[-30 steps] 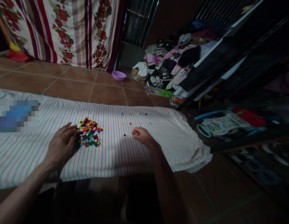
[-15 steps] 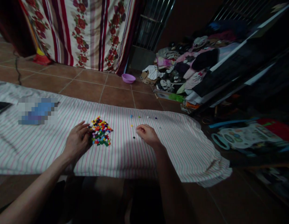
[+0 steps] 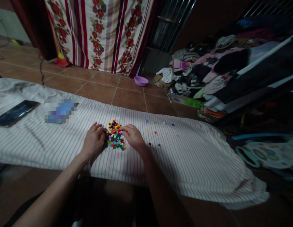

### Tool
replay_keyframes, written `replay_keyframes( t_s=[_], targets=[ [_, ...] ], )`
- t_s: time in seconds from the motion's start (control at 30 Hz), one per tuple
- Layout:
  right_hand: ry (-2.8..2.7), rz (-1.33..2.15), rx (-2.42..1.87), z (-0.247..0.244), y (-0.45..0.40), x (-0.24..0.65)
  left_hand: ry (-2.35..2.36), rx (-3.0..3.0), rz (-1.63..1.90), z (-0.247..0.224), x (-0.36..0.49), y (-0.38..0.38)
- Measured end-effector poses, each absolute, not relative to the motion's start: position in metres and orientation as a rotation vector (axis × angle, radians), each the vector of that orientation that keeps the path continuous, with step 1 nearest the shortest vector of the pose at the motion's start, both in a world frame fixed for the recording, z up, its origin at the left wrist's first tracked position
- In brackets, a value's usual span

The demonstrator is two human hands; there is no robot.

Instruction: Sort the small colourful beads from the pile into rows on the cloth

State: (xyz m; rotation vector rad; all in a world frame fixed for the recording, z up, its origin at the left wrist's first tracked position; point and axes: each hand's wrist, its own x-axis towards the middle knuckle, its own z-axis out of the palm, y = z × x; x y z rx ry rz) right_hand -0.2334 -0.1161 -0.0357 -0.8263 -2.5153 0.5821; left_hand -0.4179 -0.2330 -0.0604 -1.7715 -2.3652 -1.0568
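A heap of small, many-coloured plastic bricks [image 3: 115, 137] lies on the striped cloth between my hands. My left hand [image 3: 94, 138] rests at the heap's left edge, fingers loosely apart, with no brick visible in it. At the heap's right side, my right hand [image 3: 132, 134] has thumb and forefinger close together on the upper bricks; whatever is between the tips is too small to make out. Farther right, several single bricks lie spaced apart in rows, among them a blue one [image 3: 146, 121], a yellow one [image 3: 146, 130], a red one [image 3: 155, 132] and a black one [image 3: 150, 144].
The striped cloth [image 3: 196, 170] covers the low surface. On its left lie a dark tablet or phone [image 3: 16, 113] and a blurred-out blue item [image 3: 61, 112]. Beyond are a purple basin [image 3: 141, 81] on the tiled floor, a floral curtain [image 3: 108, 37] and heaped clothes [image 3: 203, 69].
My right hand has moved left from the spaced bricks to the heap, uncovering red and pink bricks there. My left hand stays beside the heap. The whole view has shifted.
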Motion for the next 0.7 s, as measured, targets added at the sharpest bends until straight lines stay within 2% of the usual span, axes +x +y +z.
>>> replay_keyframes(
  t_s=[0.3,0.7],
  targets=[
    [-2.549,0.438,-1.098,-0.038,-0.119,-0.261,-2.343,-1.838,-1.112,-0.05,-0.431,-0.239],
    [-2.605,0.477,-0.962,-0.04,-0.121,-0.269,-2.373,-1.8,-1.092,-0.051,-0.428,-0.238]
  ],
)
